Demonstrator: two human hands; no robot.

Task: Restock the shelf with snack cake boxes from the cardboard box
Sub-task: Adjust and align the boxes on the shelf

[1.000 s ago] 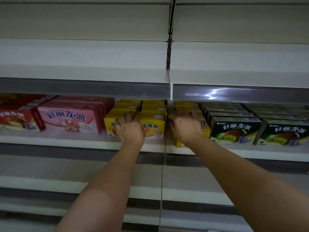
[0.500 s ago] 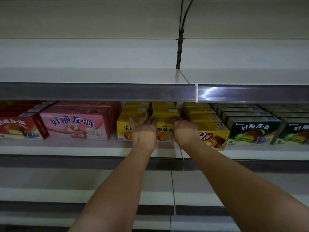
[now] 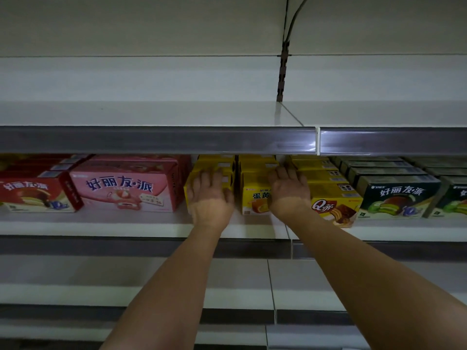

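Both hands are lying flat, fingers straight: left hand [image 3: 211,198] on one yellow cake box [image 3: 199,180], right hand [image 3: 288,190] on its neighbour [image 3: 255,198], sitting near the shelf [image 3: 126,223] front edge

Upper shelf [image 3: 151,114] bare; yellow boxes [image 3: 255,170] nearly reach its underside
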